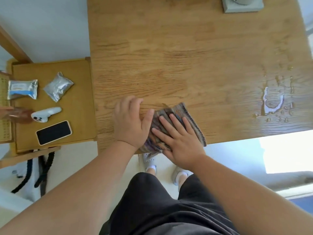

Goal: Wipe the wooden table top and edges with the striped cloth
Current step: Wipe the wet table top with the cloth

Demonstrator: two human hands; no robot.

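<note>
side stool [81, 72] | phone [53, 132] | two foil packets [58, 86] | grey block [243, 5]

Right hand [179, 139] flat on striped cloth [191, 119] at table [169, 56] near edge; left hand [130, 121] flat just beside it, touching cloth. Water puddle [274, 102] well right of hands.

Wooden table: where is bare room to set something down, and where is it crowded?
The wooden table is bare between the grey block and the hands. Spilled water wets the right side. Left hand, right hand and striped cloth crowd the near edge.
</note>
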